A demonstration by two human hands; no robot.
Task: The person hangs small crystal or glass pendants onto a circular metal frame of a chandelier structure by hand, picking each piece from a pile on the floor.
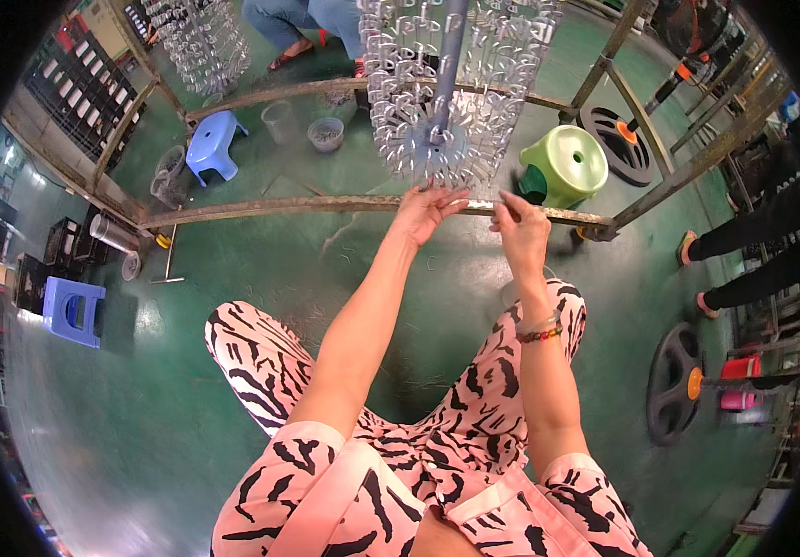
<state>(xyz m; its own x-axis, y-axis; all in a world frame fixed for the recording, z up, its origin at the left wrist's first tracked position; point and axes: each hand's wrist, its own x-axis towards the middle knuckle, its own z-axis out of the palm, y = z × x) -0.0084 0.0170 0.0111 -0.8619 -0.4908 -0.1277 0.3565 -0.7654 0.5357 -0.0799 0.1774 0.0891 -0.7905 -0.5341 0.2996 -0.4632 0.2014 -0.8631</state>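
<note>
In front of me hangs a tall round rack (436,136) on a grey pole, covered all over with small shiny metal hook-shaped pieces. Just under its lowest ring is my left hand (421,215), palm turned up, fingers stretched out near the hanging pieces. My right hand (522,230) is raised to the right of the rack's bottom, thumb and fingers bent together. Whatever lies between those fingertips is too small to make out. Behind both hands runs the rusty lower bar (298,205) of a metal frame.
A green stool (564,165) stands right of the rack, a blue stool (215,146) left. Beyond the frame are a tub of small parts (326,135) and a seated person's legs (298,23). Another stool (74,310) is far left; a black fan base (677,382) is right.
</note>
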